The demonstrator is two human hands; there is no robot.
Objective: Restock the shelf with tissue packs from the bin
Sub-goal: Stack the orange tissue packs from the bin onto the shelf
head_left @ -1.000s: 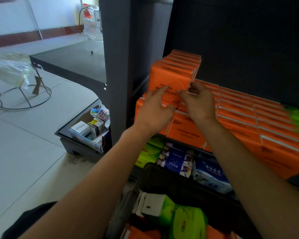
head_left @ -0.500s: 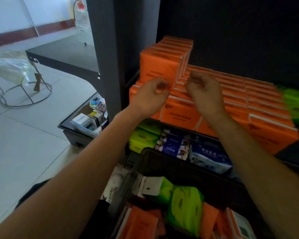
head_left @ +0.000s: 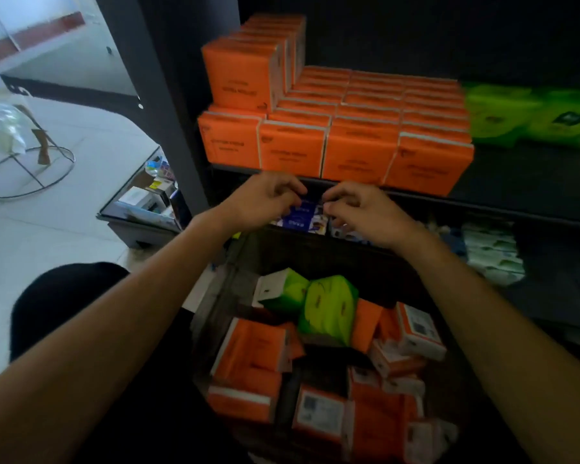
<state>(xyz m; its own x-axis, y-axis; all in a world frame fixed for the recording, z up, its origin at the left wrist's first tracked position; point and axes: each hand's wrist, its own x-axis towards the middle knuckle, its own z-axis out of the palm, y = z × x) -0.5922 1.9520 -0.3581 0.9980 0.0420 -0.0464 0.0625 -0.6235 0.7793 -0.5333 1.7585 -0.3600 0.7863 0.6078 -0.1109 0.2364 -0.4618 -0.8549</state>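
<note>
Hands empty: left hand (head_left: 265, 200) and right hand (head_left: 365, 212) hang loosely curled between shelf (head_left: 533, 175) and bin (head_left: 315, 259). Stacked orange tissue packs (head_left: 292, 152) fill the shelf's left; many loose packs (head_left: 248, 349) lie in the bin, so restocking seems partway done.

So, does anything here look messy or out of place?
The dark shelf looks tidy: the orange plastic-wrapped tissue packs stand in straight rows. The mess is in the dark plastic bin below, where loose orange packs and two bright green packs lie tumbled at all angles.
</note>
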